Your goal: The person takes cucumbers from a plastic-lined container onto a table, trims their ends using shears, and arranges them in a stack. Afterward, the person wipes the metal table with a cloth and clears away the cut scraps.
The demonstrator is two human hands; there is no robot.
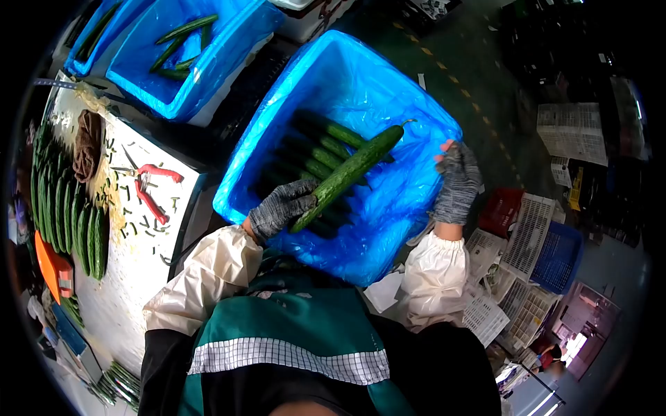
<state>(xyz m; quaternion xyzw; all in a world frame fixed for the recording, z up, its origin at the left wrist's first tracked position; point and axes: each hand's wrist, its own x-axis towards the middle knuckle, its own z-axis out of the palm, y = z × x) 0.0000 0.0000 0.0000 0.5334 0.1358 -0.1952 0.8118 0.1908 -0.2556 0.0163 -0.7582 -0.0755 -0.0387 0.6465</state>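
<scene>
In the left hand [281,208], over the blue-lined bin [347,83], one long cucumber [355,170] is clasped near its end, the right hand's [458,184] grip cannot be told, and placing seems in hand, apparently calling for aligned lowering.

A long, dark-green cucumber with bumpy skin [357,168] slants forward and rightward from the left hand [283,206], gripped near its lower end, its thin curled stem farthest away. Beyond that hand, beneath it, similar slender green cucumbers [326,158] lie roughly side by side in a deep bin lined with shiny blue plastic [406,201].
</scene>
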